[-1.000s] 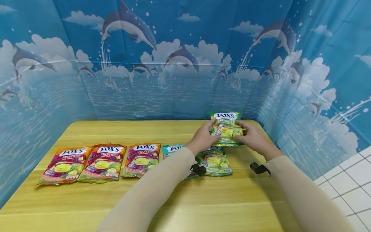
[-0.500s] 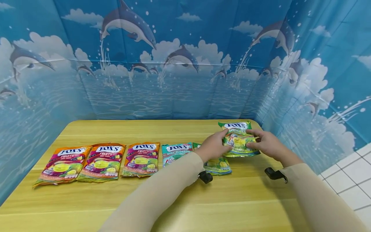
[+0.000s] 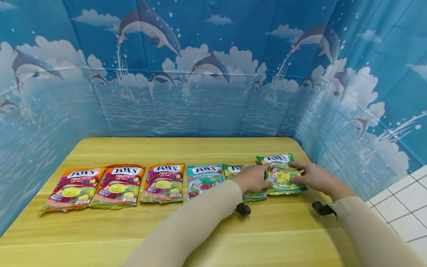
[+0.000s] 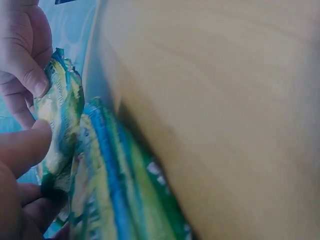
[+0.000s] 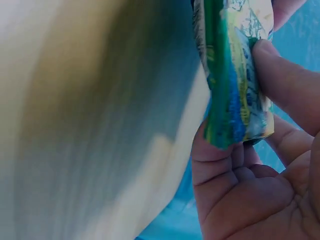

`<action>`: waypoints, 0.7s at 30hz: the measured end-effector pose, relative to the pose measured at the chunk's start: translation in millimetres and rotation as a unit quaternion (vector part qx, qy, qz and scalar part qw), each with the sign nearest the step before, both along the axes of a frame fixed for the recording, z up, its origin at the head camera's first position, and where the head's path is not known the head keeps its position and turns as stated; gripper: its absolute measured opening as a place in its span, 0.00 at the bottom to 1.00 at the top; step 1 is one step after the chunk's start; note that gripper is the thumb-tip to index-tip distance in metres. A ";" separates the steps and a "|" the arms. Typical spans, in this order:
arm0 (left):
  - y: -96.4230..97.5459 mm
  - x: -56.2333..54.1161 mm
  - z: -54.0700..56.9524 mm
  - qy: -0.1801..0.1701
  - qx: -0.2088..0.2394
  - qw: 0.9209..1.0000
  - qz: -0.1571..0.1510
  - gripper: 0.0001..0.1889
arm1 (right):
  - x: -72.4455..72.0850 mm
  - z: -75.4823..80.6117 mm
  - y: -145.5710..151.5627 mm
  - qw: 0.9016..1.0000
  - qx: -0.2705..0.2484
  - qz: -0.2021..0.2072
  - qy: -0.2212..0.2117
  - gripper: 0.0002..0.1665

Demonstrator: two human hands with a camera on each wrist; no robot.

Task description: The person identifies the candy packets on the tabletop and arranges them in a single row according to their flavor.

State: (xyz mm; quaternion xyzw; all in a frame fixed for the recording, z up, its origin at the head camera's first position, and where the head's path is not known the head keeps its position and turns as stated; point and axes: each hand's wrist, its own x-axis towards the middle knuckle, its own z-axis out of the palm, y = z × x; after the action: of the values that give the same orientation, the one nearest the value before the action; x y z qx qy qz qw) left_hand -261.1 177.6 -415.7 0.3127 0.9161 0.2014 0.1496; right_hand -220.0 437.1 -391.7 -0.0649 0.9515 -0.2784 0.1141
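Observation:
A green and yellow Fox's Spring Tea candy bag (image 3: 281, 178) is at the right end of a row of candy bags, held between both hands. My left hand (image 3: 252, 178) grips its left side, thumb on the front in the left wrist view. On the right side, my right hand (image 3: 315, 178) pinches the bag, with its thumb (image 5: 285, 85) on the front and fingers behind. A second Spring Tea bag (image 3: 255, 196) lies just left of it, partly hidden under my left hand. Beside that lies a teal Mint Blossom bag (image 3: 205, 177), its lower corner covered by my sleeve.
Three purple and orange Fruits candy bags, the nearest to the middle being this Fruits bag (image 3: 163, 183), lie further left on the wooden table (image 3: 100, 237). A blue dolphin curtain (image 3: 200, 107) stands behind the table and along both sides. White floor tiles (image 3: 405, 211) show at the right.
Both hands have brought the held Spring Tea bag rightward and down toward the table's front, level with the row. The Mint Blossom bag and the other Spring Tea bag are more exposed.

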 end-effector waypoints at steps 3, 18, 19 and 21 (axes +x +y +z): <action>2.3 0.2 -5.2 0.001 -0.020 1.000 -0.006 0.42 | 0.0 -6.8 2.3 1.000 0.017 0.007 0.004 0.47; 3.8 7.1 -8.8 0.033 -0.066 0.997 -0.010 0.40 | -0.9 -12.7 4.6 0.997 0.063 0.041 -0.009 0.51; 4.1 7.9 -8.6 0.036 -0.069 0.997 -0.009 0.40 | -0.7 -11.9 4.4 0.997 0.067 0.043 -0.011 0.51; 4.4 10.1 -7.8 0.042 -0.075 0.996 -0.006 0.39 | -0.3 -10.4 4.2 0.996 0.074 0.049 -0.016 0.50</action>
State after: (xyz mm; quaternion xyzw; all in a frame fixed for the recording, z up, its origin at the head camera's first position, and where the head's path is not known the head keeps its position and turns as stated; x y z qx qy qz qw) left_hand -251.0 182.0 -423.5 0.3142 0.9322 0.1181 0.1355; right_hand -220.3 441.3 -402.0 -0.0981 0.9631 -0.2028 0.1470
